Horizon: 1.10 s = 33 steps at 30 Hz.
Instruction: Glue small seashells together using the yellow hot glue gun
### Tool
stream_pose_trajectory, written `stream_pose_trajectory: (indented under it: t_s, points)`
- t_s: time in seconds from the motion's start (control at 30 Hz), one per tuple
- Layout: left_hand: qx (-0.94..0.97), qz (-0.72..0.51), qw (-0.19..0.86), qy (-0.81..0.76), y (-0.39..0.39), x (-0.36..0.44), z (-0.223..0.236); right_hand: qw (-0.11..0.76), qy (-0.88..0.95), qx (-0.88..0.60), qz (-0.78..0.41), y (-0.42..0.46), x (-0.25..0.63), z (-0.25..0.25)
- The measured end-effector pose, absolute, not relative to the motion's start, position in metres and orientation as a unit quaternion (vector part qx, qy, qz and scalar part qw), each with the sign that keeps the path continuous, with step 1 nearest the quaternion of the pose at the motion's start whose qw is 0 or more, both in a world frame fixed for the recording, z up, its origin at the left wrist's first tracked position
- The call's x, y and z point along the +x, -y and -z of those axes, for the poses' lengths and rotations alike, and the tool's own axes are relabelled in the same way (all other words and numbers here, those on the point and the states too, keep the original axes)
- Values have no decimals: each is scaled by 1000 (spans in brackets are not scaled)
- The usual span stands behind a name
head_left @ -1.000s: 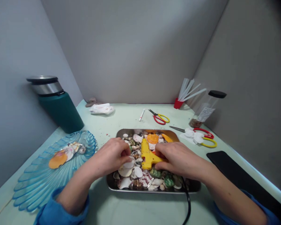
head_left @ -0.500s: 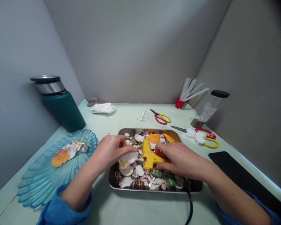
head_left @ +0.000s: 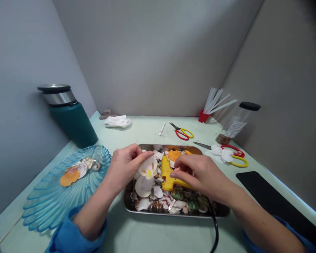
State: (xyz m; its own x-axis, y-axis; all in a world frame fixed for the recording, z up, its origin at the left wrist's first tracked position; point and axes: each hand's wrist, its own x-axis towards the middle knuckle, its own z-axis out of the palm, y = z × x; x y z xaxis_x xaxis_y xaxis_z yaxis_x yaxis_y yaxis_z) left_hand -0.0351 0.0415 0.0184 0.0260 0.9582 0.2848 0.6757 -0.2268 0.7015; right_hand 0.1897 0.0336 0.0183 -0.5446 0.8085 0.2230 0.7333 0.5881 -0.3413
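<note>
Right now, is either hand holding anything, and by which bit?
The left hand pinches a yellow-streaked shell by its upper edge. The right hand is over the yellow glue gun; whether it grips it can't be told.

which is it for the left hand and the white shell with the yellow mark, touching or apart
Touching. The head view shows the left hand holding the shell, its thumb over the shell's upper edge.

Held shell (head_left: 149,168): white, orange and yellow streaks
Glue gun (head_left: 166,175): yellow
Left dish (head_left: 50,203): clear blue
Left bottle (head_left: 73,123): teal
Far-right cup (head_left: 203,116): red
</note>
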Motion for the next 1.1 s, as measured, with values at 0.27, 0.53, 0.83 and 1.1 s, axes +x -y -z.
stream_pose_trajectory:
  t_s: [0.27,0.53,0.83,1.1]
  points:
    - [658,-456,276,-532,-26,-10,-11,251,876,-371,-180,-21,173,-12]
    - [737,-408,251,-477,-27,-15,-22,313,844,-415,-130,-29,175,-3]
    - [790,-336,239,-453,-25,-18,-21,321,842,-425,-83,-34,179,2]
    - [824,-280,196,-453,-28,-14,-14,277,859,-423,-81,-35,177,4]
